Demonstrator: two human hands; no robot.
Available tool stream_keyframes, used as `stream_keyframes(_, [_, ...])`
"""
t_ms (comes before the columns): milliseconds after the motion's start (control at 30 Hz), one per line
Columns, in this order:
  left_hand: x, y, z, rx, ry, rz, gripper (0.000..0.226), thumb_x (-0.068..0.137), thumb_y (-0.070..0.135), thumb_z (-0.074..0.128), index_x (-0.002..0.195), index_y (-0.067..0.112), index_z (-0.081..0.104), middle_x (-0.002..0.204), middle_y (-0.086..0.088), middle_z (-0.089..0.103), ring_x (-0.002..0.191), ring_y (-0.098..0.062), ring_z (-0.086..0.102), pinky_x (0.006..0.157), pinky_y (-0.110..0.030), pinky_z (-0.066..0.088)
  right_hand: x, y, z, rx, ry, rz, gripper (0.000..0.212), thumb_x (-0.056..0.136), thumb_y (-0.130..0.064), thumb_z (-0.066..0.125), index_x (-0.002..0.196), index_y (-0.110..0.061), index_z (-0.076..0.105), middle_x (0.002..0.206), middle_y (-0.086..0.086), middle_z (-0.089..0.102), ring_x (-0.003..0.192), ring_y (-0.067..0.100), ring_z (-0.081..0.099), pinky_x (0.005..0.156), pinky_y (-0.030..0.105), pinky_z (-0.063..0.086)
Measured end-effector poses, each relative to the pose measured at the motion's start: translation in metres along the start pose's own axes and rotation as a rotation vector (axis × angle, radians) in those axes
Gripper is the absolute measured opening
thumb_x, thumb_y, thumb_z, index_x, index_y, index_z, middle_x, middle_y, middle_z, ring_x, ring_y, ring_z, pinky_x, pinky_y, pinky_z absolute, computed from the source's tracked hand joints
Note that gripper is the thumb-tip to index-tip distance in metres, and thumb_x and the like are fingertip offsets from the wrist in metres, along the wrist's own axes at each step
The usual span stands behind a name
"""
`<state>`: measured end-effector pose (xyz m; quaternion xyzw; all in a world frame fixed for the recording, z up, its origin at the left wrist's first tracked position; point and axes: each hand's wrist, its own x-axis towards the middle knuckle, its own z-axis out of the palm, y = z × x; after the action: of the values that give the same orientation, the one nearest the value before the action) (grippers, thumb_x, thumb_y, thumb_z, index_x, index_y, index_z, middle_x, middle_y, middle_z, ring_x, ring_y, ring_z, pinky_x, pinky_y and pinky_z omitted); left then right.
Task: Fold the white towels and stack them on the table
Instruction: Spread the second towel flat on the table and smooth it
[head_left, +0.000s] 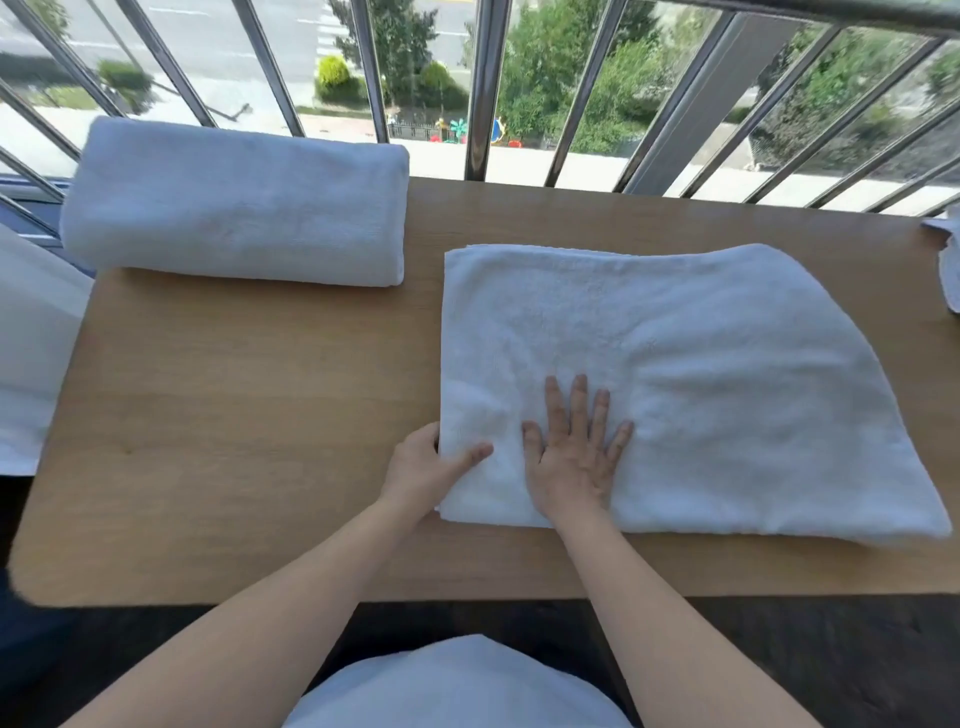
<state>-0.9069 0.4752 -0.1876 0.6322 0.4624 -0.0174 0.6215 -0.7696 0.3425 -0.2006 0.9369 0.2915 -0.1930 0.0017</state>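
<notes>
Towel (675, 374) left edge pinched by left hand (422, 470).

Open room: bare table (234, 415) at left-centre.
Obstacles: folded towel (234, 202) far left, spread towel (701, 389) right, window bars (483, 88) behind.

Wooden table (234, 415) before metal window bars (484, 88), sunlit trees (540, 67) and street (210, 31) outside.

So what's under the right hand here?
The right hand lies flat on the partly folded white towel, which rests on the wooden table. Anything beneath the towel is covered.
</notes>
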Motion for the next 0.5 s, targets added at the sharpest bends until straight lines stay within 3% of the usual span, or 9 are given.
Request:
stream_keyframes(133, [-0.016, -0.011, -0.011, 0.028, -0.114, -0.007, 0.043, 0.073, 0.057, 0.082, 0.108, 0.038, 0.068, 0.097, 0.024, 0.074, 0.085, 0.002, 0.071, 0.063, -0.018, 0.056, -0.007, -0.002, -0.001, -0.004, -0.036, 0.014, 0.064, 0.099, -0.062, -0.002, 0.147, -0.038, -0.036, 0.155, -0.005, -0.044, 0.144, 0.025, -0.039, 0.115, 0.06, -0.019])
stream_keyframes(300, [-0.029, -0.023, -0.012, -0.014, 0.03, -0.058, 0.039, 0.074, 0.06, 0.079, 0.098, 0.029, 0.073, 0.093, 0.016, 0.076, 0.083, -0.006, 0.073, 0.077, -0.037, 0.062, -0.013, 0.015, -0.011, -0.042, -0.047, -0.089, 0.063, 0.099, -0.058, -0.001, 0.151, -0.038, -0.03, 0.159, -0.005, -0.037, 0.147, 0.022, -0.033, 0.119, 0.054, -0.017])
stream_keyframes(400, [-0.039, -0.023, -0.008, 0.002, 0.057, -0.076, 0.052, 0.065, 0.07, 0.078, 0.096, 0.028, 0.072, 0.092, 0.015, 0.076, 0.087, -0.008, 0.072, 0.079, -0.035, 0.059, -0.02, 0.035, -0.013, -0.062, -0.043, -0.132, 0.062, 0.099, -0.057, -0.002, 0.15, -0.037, -0.031, 0.16, -0.003, -0.036, 0.148, 0.022, -0.032, 0.119, 0.051, -0.019])
stream_keyframes(500, [-0.048, -0.021, 0.005, 0.061, 0.17, -0.068, 0.052, 0.064, 0.069, 0.077, 0.093, 0.026, 0.071, 0.087, 0.011, 0.075, 0.085, -0.011, 0.071, 0.072, -0.03, 0.056, -0.027, 0.055, -0.015, -0.06, -0.059, -0.187, 0.06, 0.099, -0.056, -0.002, 0.146, -0.038, -0.035, 0.161, -0.002, -0.033, 0.148, 0.022, -0.03, 0.119, 0.049, -0.019])
